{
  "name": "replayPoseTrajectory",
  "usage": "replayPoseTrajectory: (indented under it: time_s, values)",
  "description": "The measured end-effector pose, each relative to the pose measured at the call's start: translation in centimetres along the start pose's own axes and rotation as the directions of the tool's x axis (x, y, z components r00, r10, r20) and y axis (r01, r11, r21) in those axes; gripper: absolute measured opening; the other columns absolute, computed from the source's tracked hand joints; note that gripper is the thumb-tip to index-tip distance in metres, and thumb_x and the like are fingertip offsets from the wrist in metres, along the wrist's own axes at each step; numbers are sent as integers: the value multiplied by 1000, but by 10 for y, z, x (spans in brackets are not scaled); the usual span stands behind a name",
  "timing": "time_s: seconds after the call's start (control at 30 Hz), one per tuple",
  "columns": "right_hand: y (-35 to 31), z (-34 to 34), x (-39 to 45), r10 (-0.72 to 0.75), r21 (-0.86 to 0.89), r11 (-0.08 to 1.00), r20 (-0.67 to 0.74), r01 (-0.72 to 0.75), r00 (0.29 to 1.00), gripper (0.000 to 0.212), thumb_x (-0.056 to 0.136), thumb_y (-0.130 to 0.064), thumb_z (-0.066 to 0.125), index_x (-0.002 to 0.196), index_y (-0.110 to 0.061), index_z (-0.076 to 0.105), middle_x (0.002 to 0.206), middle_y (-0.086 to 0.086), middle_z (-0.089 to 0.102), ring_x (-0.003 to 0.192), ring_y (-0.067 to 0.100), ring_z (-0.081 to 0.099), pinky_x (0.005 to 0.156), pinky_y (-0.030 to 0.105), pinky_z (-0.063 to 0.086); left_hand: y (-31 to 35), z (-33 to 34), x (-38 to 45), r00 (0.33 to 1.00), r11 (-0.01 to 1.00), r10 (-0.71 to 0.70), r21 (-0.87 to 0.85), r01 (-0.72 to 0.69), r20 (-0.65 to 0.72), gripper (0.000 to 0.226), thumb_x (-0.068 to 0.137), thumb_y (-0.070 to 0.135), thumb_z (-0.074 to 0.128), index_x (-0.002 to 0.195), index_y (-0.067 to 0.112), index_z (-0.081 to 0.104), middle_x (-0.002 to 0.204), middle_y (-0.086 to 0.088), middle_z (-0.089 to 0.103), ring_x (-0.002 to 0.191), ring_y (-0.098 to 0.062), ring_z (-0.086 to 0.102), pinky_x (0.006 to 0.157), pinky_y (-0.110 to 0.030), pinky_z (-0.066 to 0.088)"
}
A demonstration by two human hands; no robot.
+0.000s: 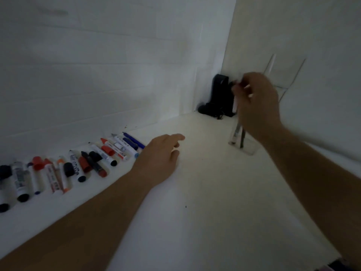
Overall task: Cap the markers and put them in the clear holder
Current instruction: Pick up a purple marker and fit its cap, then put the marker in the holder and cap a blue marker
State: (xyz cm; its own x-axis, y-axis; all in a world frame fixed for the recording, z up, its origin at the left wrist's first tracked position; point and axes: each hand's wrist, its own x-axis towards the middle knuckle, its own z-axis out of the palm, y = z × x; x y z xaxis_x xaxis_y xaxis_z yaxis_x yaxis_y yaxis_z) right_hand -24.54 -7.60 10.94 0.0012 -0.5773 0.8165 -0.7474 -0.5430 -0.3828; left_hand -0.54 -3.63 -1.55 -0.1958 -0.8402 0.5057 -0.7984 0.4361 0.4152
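White table (205, 192) under us, dim light. Our right hand (257, 102) pinches a white marker (235, 103) over the clear holder (243, 142). Left hand (160, 159) rests relaxed, empty, loose markers (93, 159) just beside it.

A row of red, blue and black markers (93, 161) lies uncapped. The tall clear plastic holder (243, 141) stands upright, holding pens.

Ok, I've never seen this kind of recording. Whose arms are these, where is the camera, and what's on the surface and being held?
There is no machine here: a person wears one camera on the head, looking down at their own bare arms. The right hand holds a white marker over the clear holder, which stands on the white table and already has a few markers inside. The left hand is empty, fingers relaxed, next to a row of markers and loose caps along the wall. A dark object sits in the corner; the blur hides what it is.
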Motion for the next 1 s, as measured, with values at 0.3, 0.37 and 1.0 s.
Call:
replayPoseTrajectory:
  time_s: [0.3,0.37,1.0]
  values:
    - [50,-42,8,78,-385,923,159,-11,984,36,97,-24,61,131,-23,48,97,5,73,80,22,61,72,30,45,20,3,-6,951,941,308,131,-311,37,27,92,12,57,108,29,72,108,6,66,98,-15,58,84,-36,51]
    - [53,-36,1,143,-459,887,185,-43,972,40,100,-29,53,137,-32,38,97,12,69,82,30,60,74,41,54,20,2,-7,953,944,300,129,-302,37,27,93,13,56,109,31,71,109,7,65,99,-13,57,86,-33,50]
    - [32,-6,-28,-18,-499,854,259,150,966,50,93,-23,54,142,-27,45,125,2,57,110,26,48,89,45,45,11,1,-3,967,956,251,164,-242,-37,27,87,13,63,101,32,75,102,9,70,91,-11,60,82,-27,48]
